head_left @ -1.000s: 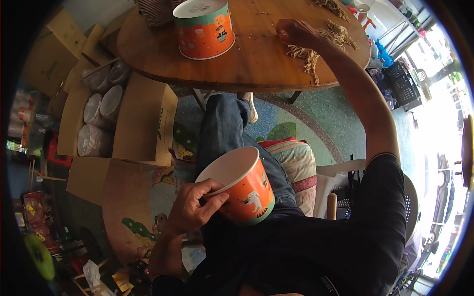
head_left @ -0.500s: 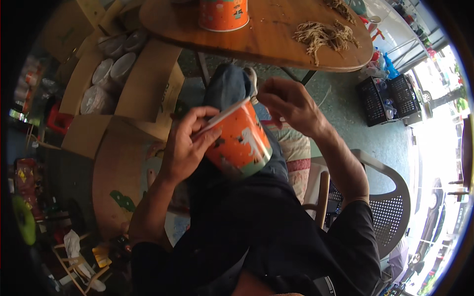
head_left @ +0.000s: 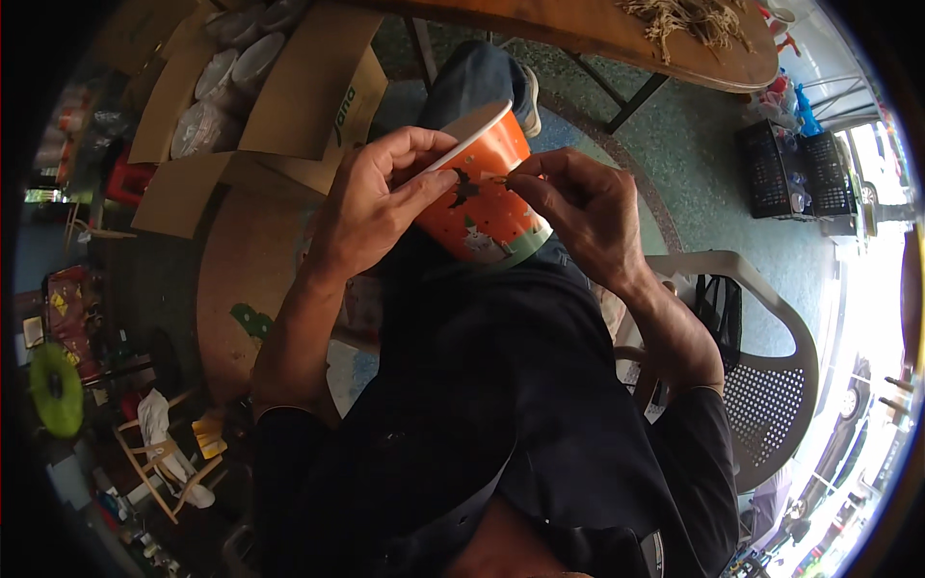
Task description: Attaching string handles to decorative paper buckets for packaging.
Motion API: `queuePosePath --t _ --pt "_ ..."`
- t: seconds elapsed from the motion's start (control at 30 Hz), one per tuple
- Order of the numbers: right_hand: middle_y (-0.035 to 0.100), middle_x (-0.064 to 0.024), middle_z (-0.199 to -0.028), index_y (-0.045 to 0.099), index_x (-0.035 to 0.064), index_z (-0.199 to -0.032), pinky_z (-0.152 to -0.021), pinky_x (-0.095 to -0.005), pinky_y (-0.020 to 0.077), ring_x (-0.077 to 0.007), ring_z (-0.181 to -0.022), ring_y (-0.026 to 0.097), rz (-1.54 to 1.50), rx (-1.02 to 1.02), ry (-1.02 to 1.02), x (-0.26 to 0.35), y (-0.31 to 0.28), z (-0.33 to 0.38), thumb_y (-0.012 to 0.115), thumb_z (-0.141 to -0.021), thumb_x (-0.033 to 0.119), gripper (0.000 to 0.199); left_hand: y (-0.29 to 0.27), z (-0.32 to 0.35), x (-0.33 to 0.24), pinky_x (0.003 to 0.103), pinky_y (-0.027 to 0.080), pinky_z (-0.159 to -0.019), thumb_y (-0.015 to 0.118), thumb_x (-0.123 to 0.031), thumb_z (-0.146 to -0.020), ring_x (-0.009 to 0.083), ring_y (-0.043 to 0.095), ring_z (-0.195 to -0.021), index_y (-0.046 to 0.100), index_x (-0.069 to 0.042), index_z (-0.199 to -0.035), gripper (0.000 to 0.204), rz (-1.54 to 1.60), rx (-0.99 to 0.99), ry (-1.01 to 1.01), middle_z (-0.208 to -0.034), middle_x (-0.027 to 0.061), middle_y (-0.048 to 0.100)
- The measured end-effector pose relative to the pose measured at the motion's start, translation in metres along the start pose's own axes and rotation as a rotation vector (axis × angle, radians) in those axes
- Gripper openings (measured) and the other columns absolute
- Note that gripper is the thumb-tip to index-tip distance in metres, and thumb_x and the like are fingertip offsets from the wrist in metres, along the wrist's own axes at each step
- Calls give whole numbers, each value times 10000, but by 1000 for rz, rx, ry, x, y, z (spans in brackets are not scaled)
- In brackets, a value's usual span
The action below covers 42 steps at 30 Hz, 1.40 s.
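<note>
An orange paper bucket (head_left: 477, 214) with a white rim, a green base band and dark and pale printed figures is tilted over my lap. My left hand (head_left: 361, 207) grips it at the rim, thumb on the outer wall and fingers reaching over the edge. Against the bucket's right side, the thumb and fingertips of my right hand (head_left: 588, 212) are pinched together. Whatever lies in that pinch is too small to make out. Most of the bucket's inside is hidden.
A wooden table (head_left: 578, 34) stands ahead, with a bundle of tan twine (head_left: 689, 24) on it. An open cardboard box (head_left: 299, 87) with wrapped white tubs is at left. Black crates (head_left: 771, 178) stand at far right, and a plastic chair (head_left: 771, 395) is beside me.
My right hand has come in from beyond the rim to the bucket's side. The bucket has turned, showing other printed figures. My view has shifted, so the orange container on the table is out of sight.
</note>
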State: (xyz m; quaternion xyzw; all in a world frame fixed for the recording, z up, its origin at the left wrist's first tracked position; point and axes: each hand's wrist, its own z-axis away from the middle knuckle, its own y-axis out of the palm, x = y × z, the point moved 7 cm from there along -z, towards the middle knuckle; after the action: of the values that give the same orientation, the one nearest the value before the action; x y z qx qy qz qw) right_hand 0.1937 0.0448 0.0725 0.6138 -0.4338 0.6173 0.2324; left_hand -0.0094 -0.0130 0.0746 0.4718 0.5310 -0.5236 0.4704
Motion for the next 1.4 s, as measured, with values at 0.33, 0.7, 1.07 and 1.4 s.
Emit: queuePosePath --t 0.33,0.7,1.07,1.4 --pt "560 26 -567 800 49 -968 -469 -244 293 -13 -479 400 371 -153 -338 28 8 8 825 -868 48 103 9 8 -7 263 584 -856 692 -60 -995 126 719 -952 633 55 -1288 320 -55 24 -19 -1104 123 743" --pt "727 -63 -721 739 55 -935 -514 -289 498 -165 -547 673 467 -186 -523 35 10 12 814 -814 33 144 21 12 -14 248 560 -890 668 -35 -1002 106 684 -1024 585 42 -1343 360 -50 89 -34 -1175 111 699" --pt "680 -37 -632 732 57 -911 -513 -277 477 -129 -520 639 451 -190 -506 36 11 13 814 -807 39 134 28 17 -18 264 567 -924 637 -3 -996 124 687 -1056 577 49 -1354 366 -61 101 -42 -1219 126 678" --pt "700 -41 -659 731 57 -904 -526 -271 502 -122 -523 643 516 -167 -496 44 11 14 813 -826 50 113 28 13 -27 283 567 -941 588 -18 -1043 137 708 -1049 670 55 -1299 278 -210 151 101 -1131 116 746"
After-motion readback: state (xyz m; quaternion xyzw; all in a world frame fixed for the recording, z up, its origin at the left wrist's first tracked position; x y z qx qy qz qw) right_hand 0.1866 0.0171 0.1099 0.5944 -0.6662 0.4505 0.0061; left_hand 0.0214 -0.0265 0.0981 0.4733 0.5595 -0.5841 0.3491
